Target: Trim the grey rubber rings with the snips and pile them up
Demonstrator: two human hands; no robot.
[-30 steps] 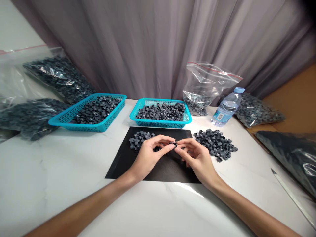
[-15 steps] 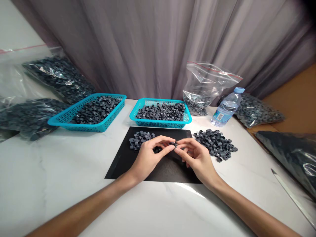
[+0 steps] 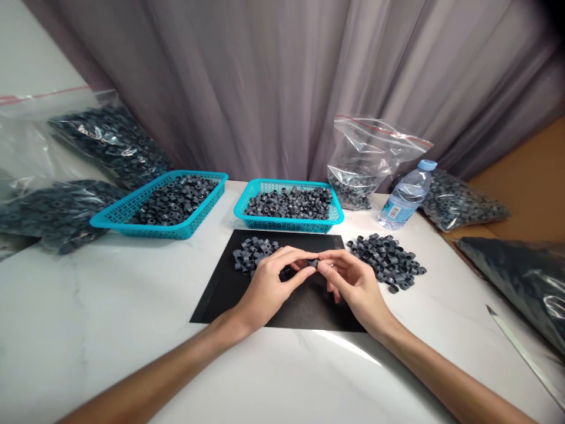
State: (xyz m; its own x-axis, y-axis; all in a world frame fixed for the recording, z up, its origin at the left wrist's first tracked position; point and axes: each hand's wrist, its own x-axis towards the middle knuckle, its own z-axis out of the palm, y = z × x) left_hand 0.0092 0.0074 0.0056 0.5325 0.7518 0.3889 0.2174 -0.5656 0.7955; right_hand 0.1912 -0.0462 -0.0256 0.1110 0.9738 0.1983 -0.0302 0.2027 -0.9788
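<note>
A small dark grey plastic ring-shaped part is pinched at the fingertips of both hands, above a black mat. My left hand grips it between thumb and forefinger from the left. From the other side my right hand closes thumb and fingers at its right end; a small shiny bit shows there, too small to name. Just behind the left hand lies a pile of grey parts on the mat. Another pile of grey rings sits on the table to the right of my right hand.
Two blue baskets full of grey parts stand at the back. Behind them hangs a curtain. A zip bag, a water bottle and a long pointed strip are on the right. Filled bags lie left.
The part between my fingertips has turned, showing more of its grey side now. Both hands stay together in nearly the same place; the whole view has shifted slightly.
</note>
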